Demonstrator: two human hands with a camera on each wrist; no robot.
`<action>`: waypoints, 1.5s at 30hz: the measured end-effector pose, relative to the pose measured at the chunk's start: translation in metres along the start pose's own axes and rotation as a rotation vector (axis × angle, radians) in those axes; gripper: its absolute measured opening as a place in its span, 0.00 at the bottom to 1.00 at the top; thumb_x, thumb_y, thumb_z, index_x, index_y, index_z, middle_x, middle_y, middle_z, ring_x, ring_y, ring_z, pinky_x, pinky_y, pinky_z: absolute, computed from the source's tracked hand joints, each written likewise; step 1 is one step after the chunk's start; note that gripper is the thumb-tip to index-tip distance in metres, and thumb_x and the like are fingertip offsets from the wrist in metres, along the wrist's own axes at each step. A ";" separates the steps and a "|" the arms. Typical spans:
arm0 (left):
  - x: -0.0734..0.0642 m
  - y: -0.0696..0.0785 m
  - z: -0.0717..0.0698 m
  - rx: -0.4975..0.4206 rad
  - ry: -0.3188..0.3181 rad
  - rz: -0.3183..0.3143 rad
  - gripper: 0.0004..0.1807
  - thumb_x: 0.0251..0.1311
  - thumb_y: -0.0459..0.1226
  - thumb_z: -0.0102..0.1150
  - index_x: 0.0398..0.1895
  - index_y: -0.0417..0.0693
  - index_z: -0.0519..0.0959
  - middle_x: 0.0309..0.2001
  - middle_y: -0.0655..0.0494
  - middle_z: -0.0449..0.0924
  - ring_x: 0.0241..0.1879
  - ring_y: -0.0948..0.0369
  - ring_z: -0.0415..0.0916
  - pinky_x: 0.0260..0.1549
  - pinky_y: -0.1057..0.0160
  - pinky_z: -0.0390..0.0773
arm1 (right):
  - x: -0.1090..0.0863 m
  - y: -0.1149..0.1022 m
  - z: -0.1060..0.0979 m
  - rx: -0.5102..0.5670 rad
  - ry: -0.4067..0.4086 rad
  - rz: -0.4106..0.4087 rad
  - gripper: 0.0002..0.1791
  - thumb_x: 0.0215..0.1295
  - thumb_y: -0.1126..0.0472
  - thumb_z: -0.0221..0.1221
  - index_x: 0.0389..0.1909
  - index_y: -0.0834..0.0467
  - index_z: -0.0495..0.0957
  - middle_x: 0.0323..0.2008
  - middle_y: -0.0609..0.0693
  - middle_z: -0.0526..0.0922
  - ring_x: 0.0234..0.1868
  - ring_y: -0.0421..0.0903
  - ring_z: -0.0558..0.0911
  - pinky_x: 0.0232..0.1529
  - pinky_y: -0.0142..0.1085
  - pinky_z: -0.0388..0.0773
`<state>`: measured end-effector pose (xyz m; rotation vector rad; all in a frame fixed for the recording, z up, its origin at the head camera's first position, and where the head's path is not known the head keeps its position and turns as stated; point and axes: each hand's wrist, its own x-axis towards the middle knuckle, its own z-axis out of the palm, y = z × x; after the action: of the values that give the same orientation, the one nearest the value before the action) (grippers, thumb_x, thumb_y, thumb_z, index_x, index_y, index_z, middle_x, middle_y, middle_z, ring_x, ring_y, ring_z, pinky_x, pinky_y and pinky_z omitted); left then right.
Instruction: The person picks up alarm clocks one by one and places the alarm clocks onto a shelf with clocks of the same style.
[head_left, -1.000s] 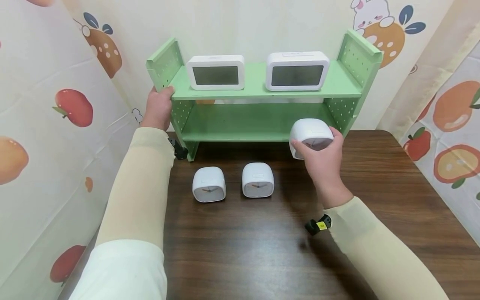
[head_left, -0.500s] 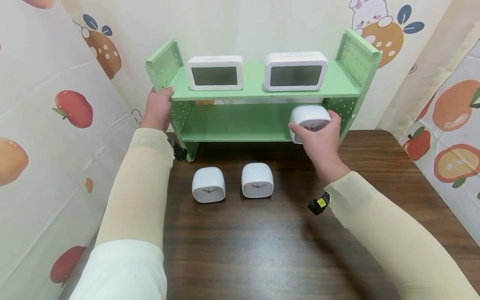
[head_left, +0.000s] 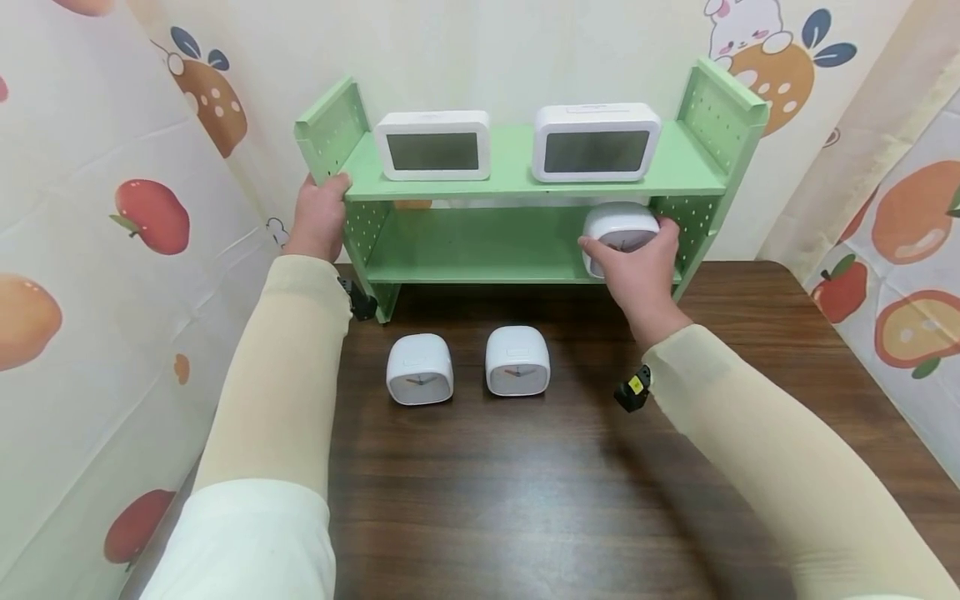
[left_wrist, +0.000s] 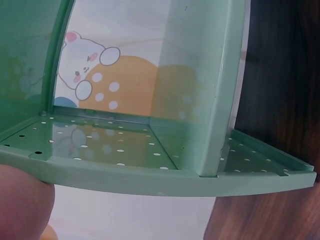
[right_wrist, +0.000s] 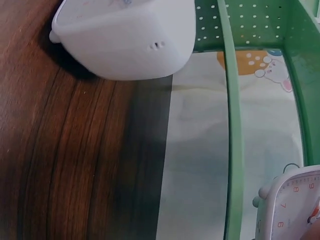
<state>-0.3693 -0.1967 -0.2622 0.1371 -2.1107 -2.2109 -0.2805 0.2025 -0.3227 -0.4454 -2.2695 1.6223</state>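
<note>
The person's right hand pinches a white clock between thumb and fingers, the clock lying just beyond the palm at the right end of the lower level of a green shelf; whether its base touches there is hard to tell. The left hand grips the shelf's left side, well apart from that clock. Two similar clocks, a left one and a right one, stand on the table between the forearms.
</note>
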 end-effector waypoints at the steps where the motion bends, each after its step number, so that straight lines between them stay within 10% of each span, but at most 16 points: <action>1: 0.000 0.000 0.000 0.000 0.000 0.001 0.28 0.80 0.47 0.44 0.79 0.64 0.58 0.73 0.59 0.63 0.71 0.58 0.62 0.74 0.52 0.59 | 0.001 0.001 0.001 0.000 -0.002 -0.002 0.66 0.49 0.37 0.77 0.79 0.50 0.43 0.73 0.52 0.57 0.67 0.49 0.65 0.64 0.38 0.70; 45: -0.007 0.006 0.001 0.026 -0.002 -0.016 0.28 0.80 0.47 0.42 0.80 0.65 0.56 0.74 0.60 0.63 0.72 0.58 0.62 0.74 0.51 0.57 | 0.021 0.015 0.009 -0.001 -0.056 -0.043 0.68 0.48 0.36 0.77 0.79 0.48 0.41 0.73 0.53 0.56 0.67 0.47 0.63 0.66 0.37 0.67</action>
<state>-0.3629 -0.1949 -0.2565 0.1544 -2.1480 -2.1937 -0.3018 0.2085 -0.3379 -0.3534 -2.3044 1.6324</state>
